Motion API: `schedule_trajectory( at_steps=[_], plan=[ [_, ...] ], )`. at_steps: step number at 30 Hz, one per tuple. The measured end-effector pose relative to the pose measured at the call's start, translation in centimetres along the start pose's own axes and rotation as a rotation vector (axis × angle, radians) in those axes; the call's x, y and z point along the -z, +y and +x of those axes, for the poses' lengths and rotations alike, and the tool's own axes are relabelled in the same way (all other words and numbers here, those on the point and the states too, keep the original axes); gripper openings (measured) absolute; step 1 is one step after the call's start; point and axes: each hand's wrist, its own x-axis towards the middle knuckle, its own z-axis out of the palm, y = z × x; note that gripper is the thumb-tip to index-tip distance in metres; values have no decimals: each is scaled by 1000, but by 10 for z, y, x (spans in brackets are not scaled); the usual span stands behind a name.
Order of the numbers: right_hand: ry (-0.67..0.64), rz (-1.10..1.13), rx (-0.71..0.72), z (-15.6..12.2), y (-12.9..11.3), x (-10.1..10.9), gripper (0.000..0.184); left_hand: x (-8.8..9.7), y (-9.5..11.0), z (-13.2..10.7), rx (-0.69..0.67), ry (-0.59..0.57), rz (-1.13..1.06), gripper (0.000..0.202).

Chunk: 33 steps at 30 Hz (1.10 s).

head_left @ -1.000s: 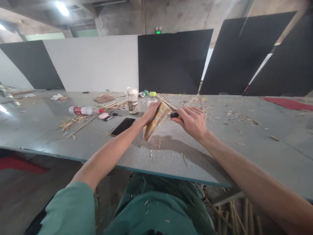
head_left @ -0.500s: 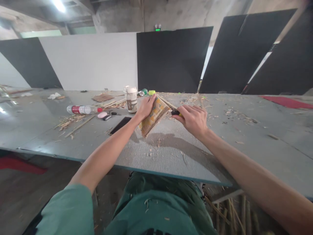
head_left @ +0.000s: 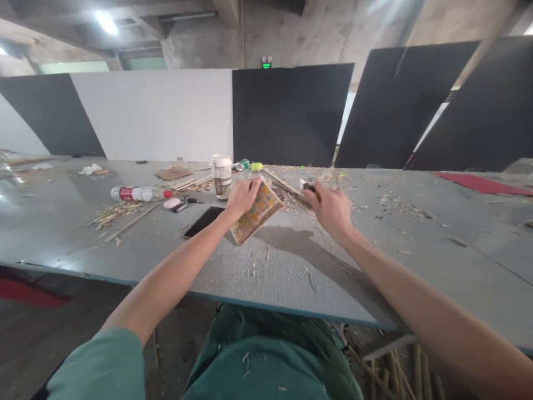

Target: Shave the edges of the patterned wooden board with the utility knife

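Observation:
My left hand [head_left: 245,198] is closed around the upper left edge of a flat, thick board [head_left: 259,215] with a yellow patterned face and brownish edges. The board is tilted above the table, one corner pointing down. To its right, my right hand [head_left: 332,209] is wrapped around a utility knife [head_left: 310,188] with a dark front end, held apart from the board; its tip is blurred. A bamboo or wood strip [head_left: 287,183] lies behind the board. A phone [head_left: 204,221] rests on the table beside my left forearm.
On the grey table [head_left: 258,289] stand a paper cup [head_left: 222,178] and, lying down, a plastic bottle [head_left: 139,193]. A green can [head_left: 242,165], a pink round item [head_left: 172,204] and scattered shavings [head_left: 400,203] lie about. Black and white panels [head_left: 291,116] rise behind.
My right hand has drawn the knife away from the board's right edge, toward the right. The board has shifted slightly left and tipped to show more of its patterned face. The view has tilted up slightly.

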Motion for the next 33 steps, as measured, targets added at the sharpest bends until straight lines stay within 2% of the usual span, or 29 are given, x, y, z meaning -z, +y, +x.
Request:
schedule_trajectory(
  at_steps=[2,6,9,12,15,21,27,33],
  plan=[
    [21,-1,-108,3,17,3,47,2,-2,-3,-19,-25,14,58],
    [-2,-9,-186,5,49,6,46,4,-2,-6,-30,-19,29,60],
    [-68,-5,-202,3,55,-1,47,4,-1,-7,-42,-20,27,59],
    [-160,26,-157,-2,43,-12,47,3,0,-7,-52,-19,25,58],
    [-236,79,-67,-8,20,-18,45,3,0,-7,-55,-27,26,58],
    [-281,200,137,-19,-23,-12,31,2,0,-8,-47,-43,24,59],
    [-247,281,273,-23,-29,-1,25,-2,-8,-6,-28,-30,23,55],
    [-290,278,439,-24,-30,3,23,-4,-15,-6,-1,-27,17,57]
  ],
)
